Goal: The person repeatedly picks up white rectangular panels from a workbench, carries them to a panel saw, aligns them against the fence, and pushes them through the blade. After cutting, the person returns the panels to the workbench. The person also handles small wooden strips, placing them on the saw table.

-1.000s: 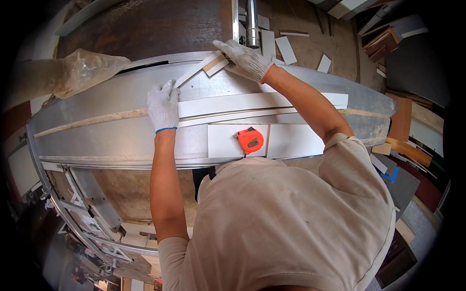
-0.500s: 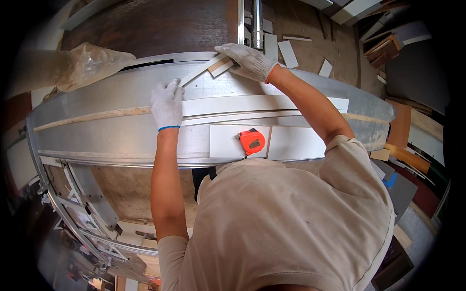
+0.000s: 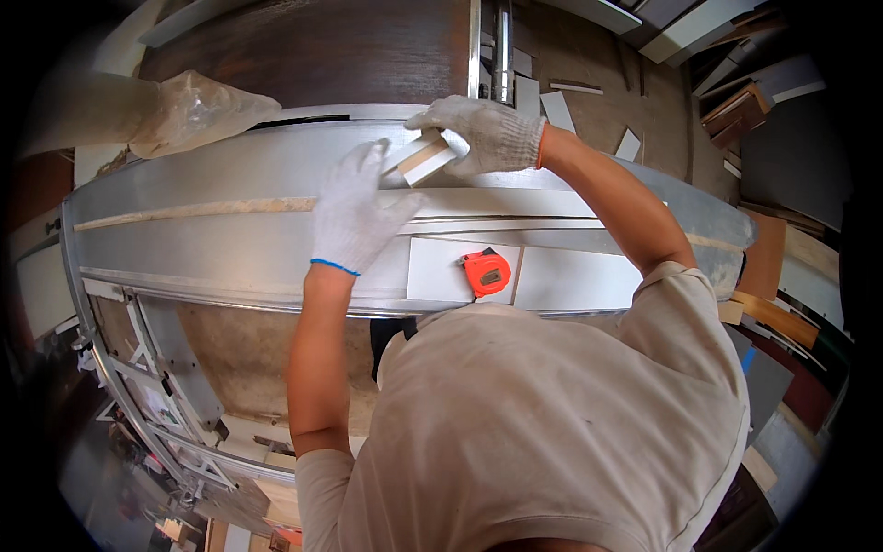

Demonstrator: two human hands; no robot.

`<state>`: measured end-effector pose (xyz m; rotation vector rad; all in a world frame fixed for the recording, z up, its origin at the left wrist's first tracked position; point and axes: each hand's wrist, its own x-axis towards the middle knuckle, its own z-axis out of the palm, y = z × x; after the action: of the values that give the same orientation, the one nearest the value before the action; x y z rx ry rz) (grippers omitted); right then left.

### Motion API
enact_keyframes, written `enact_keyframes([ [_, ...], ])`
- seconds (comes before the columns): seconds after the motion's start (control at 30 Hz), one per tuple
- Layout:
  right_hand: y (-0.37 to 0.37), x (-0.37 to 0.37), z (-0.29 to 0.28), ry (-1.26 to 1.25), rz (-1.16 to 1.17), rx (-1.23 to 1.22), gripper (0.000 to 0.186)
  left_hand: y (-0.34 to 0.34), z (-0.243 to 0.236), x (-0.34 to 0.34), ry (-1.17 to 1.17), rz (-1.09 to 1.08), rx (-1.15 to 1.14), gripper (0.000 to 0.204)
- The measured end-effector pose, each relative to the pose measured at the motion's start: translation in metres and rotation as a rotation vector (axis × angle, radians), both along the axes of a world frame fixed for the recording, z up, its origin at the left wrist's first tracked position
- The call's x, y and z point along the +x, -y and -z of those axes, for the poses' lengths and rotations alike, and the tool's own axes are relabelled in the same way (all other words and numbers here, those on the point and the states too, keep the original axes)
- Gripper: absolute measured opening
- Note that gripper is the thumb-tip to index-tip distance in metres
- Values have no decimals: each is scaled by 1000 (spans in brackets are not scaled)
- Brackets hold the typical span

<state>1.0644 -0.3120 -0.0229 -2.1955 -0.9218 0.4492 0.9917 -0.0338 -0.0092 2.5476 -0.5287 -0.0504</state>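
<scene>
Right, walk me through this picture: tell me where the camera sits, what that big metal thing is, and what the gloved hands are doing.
The camera is worn on the person's head and looks down, so you see shoulders and forearms from above, bent by a fisheye lens. The grey surface is a metal workbench, probably a panel saw table. On it lie white boards and an orange tape measure. The right hand grips a small white-faced wood strip; the left hand, also gloved, rests beside it, its fingertips touching the strip.
</scene>
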Motion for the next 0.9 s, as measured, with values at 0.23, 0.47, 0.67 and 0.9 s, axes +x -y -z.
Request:
enact_keyframes([
  [0.23,-16,-6,-23,-334,22,-21,75,-3,10,-10,-756,-127,-539,64],
  [0.47,-31,-23,-34,333,-193,108,69,-35,16,-21,-1496,-258,-1334,57],
  [0.67,-41,-21,-47,425,-326,9,67,-40,18,-24,-1626,-240,-1433,52],
  [0.9,-46,-23,-40,488,-344,6,57,-43,29,-25,-1652,-216,-1481,54],
])
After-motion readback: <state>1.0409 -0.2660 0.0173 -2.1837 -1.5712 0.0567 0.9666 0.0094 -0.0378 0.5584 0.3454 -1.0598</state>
